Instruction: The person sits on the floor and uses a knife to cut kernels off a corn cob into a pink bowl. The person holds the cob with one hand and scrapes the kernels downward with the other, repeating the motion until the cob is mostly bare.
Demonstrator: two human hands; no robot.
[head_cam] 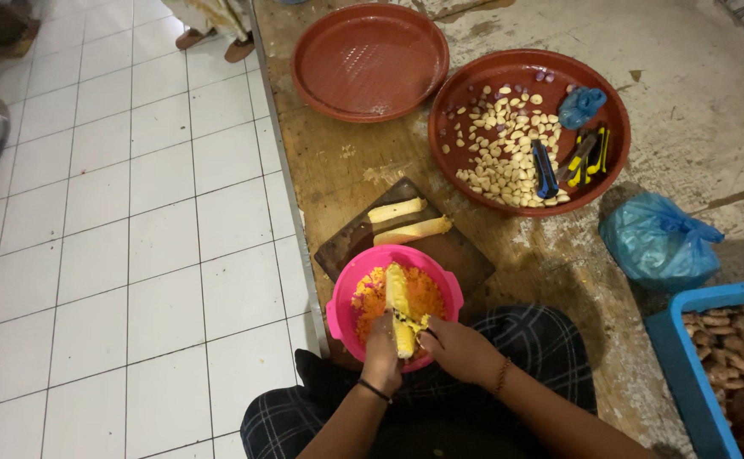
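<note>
With the left hand (pixel 382 353) gripping the yellow corn cob (pixel 399 308) over the pink plastic bowl (pixel 345 299), the right hand's (pixel 457 348) knife, fingers closed around it, risked slipping toward the left fingers.

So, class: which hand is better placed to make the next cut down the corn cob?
Probably the right hand: it seems to hold a blade against the cob, while the left hand grips the cob's lower end over the pink bowl.

corn cob (pixel 398 304) in bowl (pixel 343 299)
</note>
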